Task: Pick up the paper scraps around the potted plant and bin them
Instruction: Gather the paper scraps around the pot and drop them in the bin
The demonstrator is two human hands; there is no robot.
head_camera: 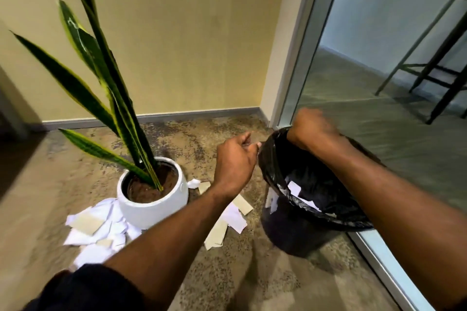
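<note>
Scraps of paper (96,219) lie against both sides of the white pot (151,207). They look light and floppy, best pinched by a lifted edge. Right of the pot, the left hand (235,161) pinches the bin liner (269,161). The right hand (313,129) curls at its far rim, grip unclear.

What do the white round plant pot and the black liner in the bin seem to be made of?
White round plant pot: probably glazed ceramic, though plastic is possible; smooth, thick-walled, softly shiny. Black bin liner: thin plastic film, glossy and crinkled, folded over the rim.
</note>
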